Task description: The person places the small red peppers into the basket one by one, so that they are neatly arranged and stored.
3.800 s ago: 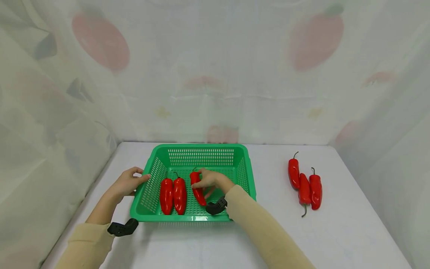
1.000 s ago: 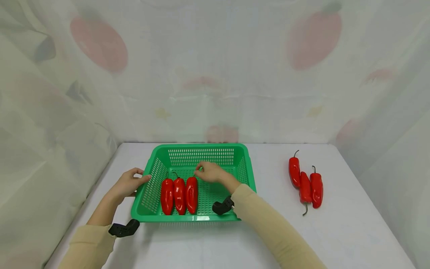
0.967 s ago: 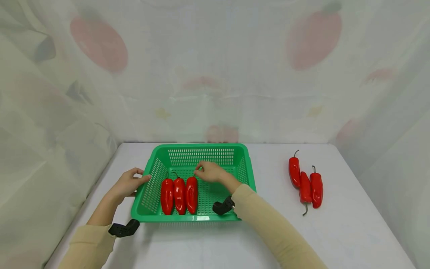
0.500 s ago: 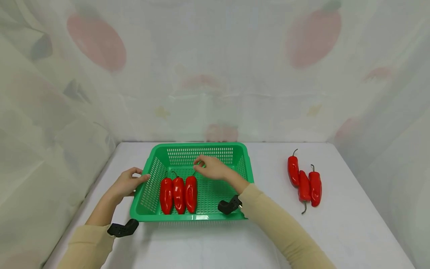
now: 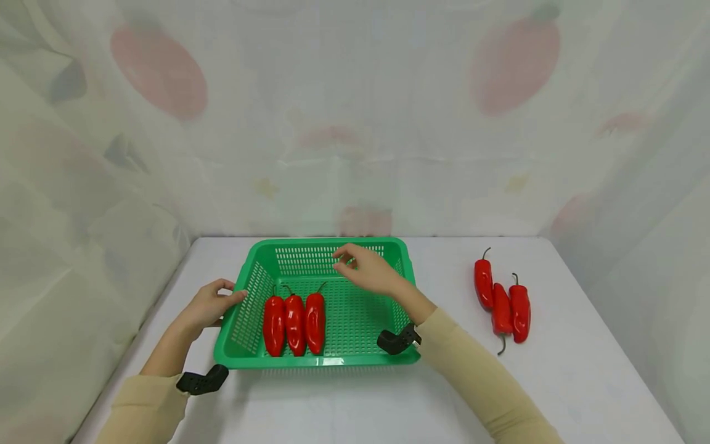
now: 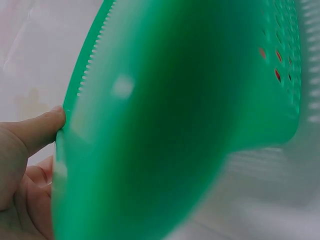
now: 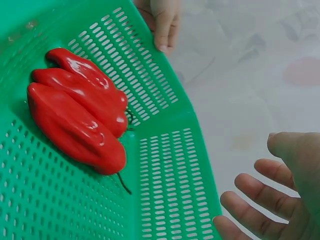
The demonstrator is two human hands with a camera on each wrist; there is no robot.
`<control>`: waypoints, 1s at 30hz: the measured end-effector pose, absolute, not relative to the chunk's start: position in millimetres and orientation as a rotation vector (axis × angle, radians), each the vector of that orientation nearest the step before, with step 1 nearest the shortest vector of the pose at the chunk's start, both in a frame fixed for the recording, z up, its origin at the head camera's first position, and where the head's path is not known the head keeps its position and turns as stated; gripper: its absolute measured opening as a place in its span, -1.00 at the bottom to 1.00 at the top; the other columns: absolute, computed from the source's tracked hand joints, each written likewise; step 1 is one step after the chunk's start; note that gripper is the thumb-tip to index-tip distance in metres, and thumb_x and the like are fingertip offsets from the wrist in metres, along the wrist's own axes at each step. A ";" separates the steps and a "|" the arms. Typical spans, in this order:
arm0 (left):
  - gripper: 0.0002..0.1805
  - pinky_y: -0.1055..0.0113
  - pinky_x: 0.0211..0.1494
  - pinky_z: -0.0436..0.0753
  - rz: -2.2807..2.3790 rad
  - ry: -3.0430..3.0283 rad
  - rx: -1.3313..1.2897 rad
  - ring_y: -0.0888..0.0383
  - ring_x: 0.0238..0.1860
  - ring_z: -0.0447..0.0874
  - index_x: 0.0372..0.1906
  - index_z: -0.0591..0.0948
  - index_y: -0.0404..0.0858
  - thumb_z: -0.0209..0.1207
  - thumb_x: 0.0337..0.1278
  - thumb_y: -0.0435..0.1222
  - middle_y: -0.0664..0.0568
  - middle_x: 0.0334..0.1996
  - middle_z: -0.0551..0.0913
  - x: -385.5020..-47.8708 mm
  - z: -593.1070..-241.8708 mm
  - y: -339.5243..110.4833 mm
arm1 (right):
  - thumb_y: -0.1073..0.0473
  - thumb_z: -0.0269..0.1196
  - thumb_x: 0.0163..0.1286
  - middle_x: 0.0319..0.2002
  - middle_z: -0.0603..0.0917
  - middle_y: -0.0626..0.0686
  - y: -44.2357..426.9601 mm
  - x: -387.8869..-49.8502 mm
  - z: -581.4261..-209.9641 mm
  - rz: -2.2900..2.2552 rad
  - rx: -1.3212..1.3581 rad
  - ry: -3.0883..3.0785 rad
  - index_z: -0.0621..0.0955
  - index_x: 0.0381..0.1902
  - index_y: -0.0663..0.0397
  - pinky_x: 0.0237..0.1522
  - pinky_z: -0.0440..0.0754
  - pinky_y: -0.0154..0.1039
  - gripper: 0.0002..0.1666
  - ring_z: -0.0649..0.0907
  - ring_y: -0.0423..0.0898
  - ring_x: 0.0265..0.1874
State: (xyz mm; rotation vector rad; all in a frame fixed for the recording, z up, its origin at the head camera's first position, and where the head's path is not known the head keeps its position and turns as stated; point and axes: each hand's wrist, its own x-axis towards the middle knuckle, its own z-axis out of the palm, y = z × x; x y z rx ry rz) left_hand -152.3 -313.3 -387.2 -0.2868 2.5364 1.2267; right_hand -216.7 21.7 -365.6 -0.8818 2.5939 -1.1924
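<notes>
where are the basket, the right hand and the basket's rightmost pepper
Basket (image 5: 355, 320): head view, bare floor.
Right hand (image 5: 367, 270): head view, back of hand.
Basket's rightmost pepper (image 5: 315, 324): head view, middle of its body.

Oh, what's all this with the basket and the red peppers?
A person grips the left rim of a green basket with the left hand. The right hand is over the basket, fingers apart and holding nothing. Three red peppers lie side by side in the basket, toward its left side. Three more peppers lie outside it, on the white table to the right.
</notes>
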 end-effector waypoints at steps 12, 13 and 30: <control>-0.40 0.06 -0.21 0.65 1.245 2.528 -0.292 0.13 -0.36 0.64 0.07 0.25 -0.40 0.07 0.22 0.01 -0.27 -0.16 0.61 -152.6 -386.9 -313.6 | 0.00 0.07 0.39 -0.10 0.59 -0.09 53.4 -212.6 -352.5 -1.423 -0.800 2.680 0.48 0.07 -0.10 -0.15 0.58 -0.24 -0.67 0.60 -0.14 -0.14; -0.40 0.05 -0.21 0.65 1.242 2.529 -0.291 0.12 -0.36 0.64 0.07 0.25 -0.40 0.07 0.22 0.01 -0.27 -0.16 0.61 -152.6 -387.0 -313.7 | -0.01 0.06 0.39 -0.10 0.59 -0.09 56.9 -212.5 -352.5 -1.442 -0.791 2.686 0.48 0.07 -0.11 -0.14 0.58 -0.23 -0.66 0.60 -0.13 -0.13; -0.43 0.01 -0.16 0.63 1.235 2.534 -0.274 0.12 -0.35 0.64 0.07 0.24 -0.40 0.06 0.24 -0.01 -0.27 -0.15 0.60 -152.6 -387.1 -314.9 | 0.14 0.10 0.38 -0.11 0.62 0.04 119.9 -218.4 -371.8 -1.692 -0.684 2.857 0.47 0.09 0.00 -0.13 0.60 -0.13 -0.67 0.60 -0.07 -0.13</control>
